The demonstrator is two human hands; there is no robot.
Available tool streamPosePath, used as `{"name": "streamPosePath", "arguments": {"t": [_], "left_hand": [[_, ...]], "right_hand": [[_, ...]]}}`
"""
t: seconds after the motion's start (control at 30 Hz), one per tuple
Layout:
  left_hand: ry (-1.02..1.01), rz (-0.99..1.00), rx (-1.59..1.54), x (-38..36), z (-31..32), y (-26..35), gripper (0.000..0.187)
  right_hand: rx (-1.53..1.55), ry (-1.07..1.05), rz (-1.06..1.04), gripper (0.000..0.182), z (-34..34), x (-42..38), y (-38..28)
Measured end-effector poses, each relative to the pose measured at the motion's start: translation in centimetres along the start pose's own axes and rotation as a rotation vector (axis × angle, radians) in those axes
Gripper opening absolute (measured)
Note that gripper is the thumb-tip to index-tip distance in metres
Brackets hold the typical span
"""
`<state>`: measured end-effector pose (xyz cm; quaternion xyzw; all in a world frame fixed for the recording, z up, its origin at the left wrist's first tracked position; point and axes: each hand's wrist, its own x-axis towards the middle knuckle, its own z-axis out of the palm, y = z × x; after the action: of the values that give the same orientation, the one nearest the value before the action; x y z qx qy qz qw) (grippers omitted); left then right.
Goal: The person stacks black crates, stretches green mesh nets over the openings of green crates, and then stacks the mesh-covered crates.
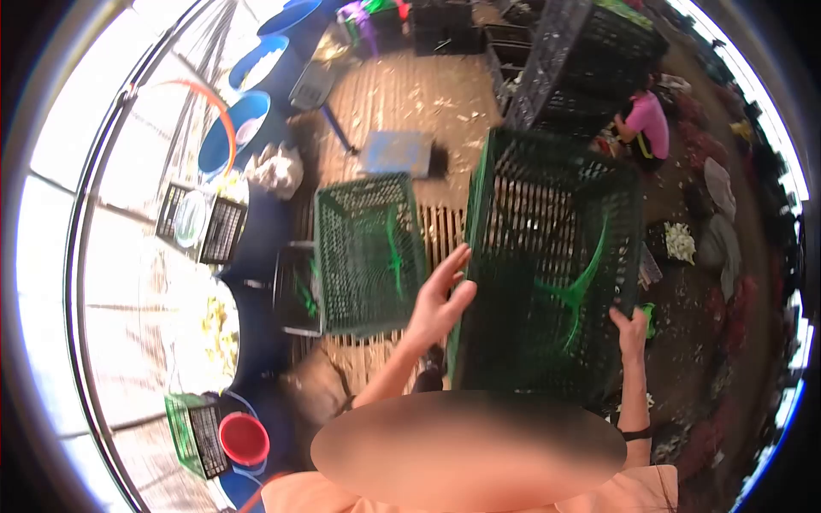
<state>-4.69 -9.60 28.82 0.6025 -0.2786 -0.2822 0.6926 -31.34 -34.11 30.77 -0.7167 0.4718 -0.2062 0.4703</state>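
A large dark green plastic crate [513, 333] with slatted walls is tilted in front of me, its open side facing up towards me. My right hand [631, 332] grips its right edge, thumb over the rim. At the opposite side, my left hand [440, 299] is open, with fingers stretched out and fingertips right at the crate's left edge. Bright green strands cross the inside of this crate. A second green crate [368, 256] sits to the left of my left hand, overlapping a black crate [295, 299] in this view.
Blue barrels [231, 132] line the left side, near a red bucket [245, 439]. A blue-topped platform [398, 154] stands on the slatted floor ahead. Stacked black crates [590, 68] rise at the back right. Beyond them a person in a pink shirt [648, 124] sits low.
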Motion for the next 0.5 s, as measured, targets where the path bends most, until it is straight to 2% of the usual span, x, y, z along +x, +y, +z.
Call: {"name": "streamPosePath", "arguments": {"t": [0.03, 0.1, 0.17, 0.23, 0.3, 0.43, 0.5], "left_hand": [[0.02, -0.023, -0.101, -1.4, -2.1, 1.1, 0.047], [0.148, -0.024, -0.084, -4.6, -6.8, 2.0, 0.044], [0.391, 0.015, 0.005, -8.6, -11.8, -0.1, 0.05], [0.677, -0.143, -0.183, -12.7, -14.8, 0.0, 0.062], [0.854, -0.201, -0.164, -16.1, -16.2, 0.3, 0.069], [0.84, -0.212, -0.369, -19.7, -16.7, -2.0, 0.077], [0.781, -0.26, -0.329, -18.8, -16.3, -2.6, 0.078]], "right_hand": [[-0.014, -0.03, 0.001, 0.022, 0.8, 0.2, -1.9], [0.063, 0.005, -0.188, 0.023, 3.5, 0.8, -5.2], [0.03, -0.033, -0.236, 0.025, 6.8, 1.5, -7.6], [0.033, -0.131, -0.233, 0.026, 11.0, 1.8, -10.4], [0.123, -0.2, -0.168, 0.027, 16.2, 2.4, -11.2], [0.139, -0.35, -0.017, 0.032, 27.2, 2.2, -11.1], [-0.168, -0.343, -0.139, 0.038, 32.5, 2.8, -7.1]]}}
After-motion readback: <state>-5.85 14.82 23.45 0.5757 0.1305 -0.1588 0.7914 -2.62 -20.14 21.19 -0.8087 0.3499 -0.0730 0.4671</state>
